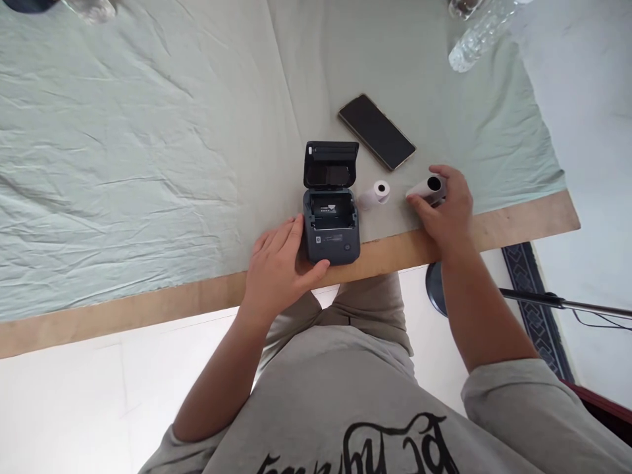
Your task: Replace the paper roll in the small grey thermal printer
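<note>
A small dark portable printer [332, 245] sits near the table's front edge, its lid [330, 164] raised and its paper bay showing. My left hand [279, 263] grips the printer's near left corner, fingers along the side and thumb at the front. Over to the right, my right hand [447, 204] is closed around a white paper roll [419, 189] with a dark core, thumb and fingers on opposite sides. Between that roll and the printer lies a smaller white paper roll [371, 197], touched by neither hand.
A smartphone [378, 131] lies screen up beyond the rolls. Clear plastic bottles [478, 43] are at the far right. A pale green cloth [148, 164] covers the table up to its bare wooden edge [197, 296]. A stand with a metal pole [563, 303] is on the floor at right.
</note>
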A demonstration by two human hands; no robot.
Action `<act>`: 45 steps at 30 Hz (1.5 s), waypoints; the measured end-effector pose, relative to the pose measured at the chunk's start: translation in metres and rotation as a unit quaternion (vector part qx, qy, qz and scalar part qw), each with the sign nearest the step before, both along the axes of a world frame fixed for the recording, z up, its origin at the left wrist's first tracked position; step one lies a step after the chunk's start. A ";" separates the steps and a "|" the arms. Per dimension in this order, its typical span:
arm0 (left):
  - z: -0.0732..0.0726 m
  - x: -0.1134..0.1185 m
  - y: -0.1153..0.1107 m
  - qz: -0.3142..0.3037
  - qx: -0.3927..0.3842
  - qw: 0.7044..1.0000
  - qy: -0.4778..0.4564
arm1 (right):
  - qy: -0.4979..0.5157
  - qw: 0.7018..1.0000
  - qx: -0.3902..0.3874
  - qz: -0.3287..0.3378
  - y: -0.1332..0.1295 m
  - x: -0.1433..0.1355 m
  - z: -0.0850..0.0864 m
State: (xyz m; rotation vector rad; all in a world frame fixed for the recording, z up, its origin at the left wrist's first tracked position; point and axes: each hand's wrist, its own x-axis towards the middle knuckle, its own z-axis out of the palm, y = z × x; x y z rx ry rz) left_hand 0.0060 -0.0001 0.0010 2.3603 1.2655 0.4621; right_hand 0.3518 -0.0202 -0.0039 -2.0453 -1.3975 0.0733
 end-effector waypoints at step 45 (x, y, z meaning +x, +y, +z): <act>0.003 0.000 -0.005 -0.008 -0.018 1.000 0.004 | -0.090 0.946 -0.046 0.307 0.016 -0.130 0.054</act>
